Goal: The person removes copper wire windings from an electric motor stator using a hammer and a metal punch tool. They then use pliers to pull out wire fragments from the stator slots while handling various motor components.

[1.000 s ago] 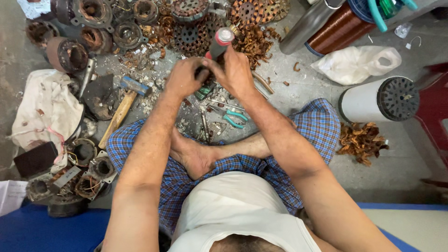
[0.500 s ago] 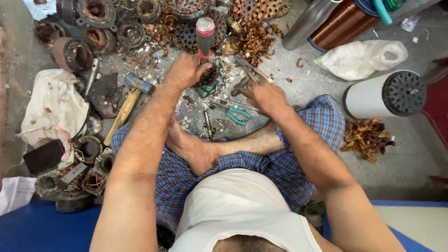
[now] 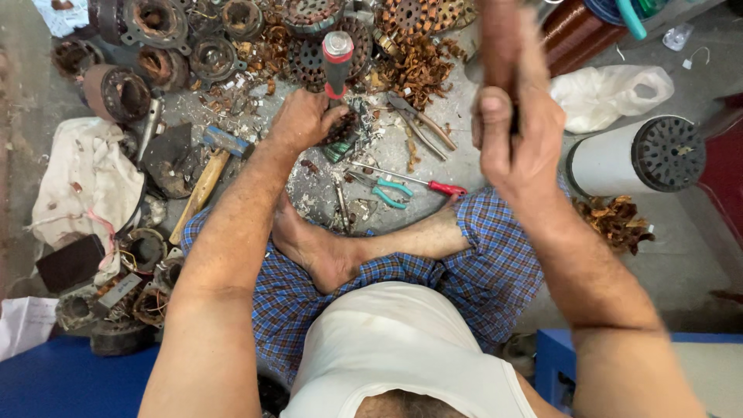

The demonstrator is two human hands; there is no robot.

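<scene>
The right hand (image 3: pixel 515 128) has been raised well above the floor since the earlier frame, closed around a blurred wooden handle (image 3: pixel 499 42). The red-handled chisel (image 3: pixel 337 62) is gripped upright by the left hand (image 3: pixel 306 120) on a small motor part (image 3: pixel 340 128).

Evenly and softly lit, bright without glare; only faint, short shadows under the scrap on the floor (image 3: pixel 681 255). Sharp across the middle. Strongly motion-blurred at the raised right hand (image 3: pixel 515 131) and its wooden handle (image 3: pixel 499 39). Slightly bowed and stretched toward the edges.
</scene>
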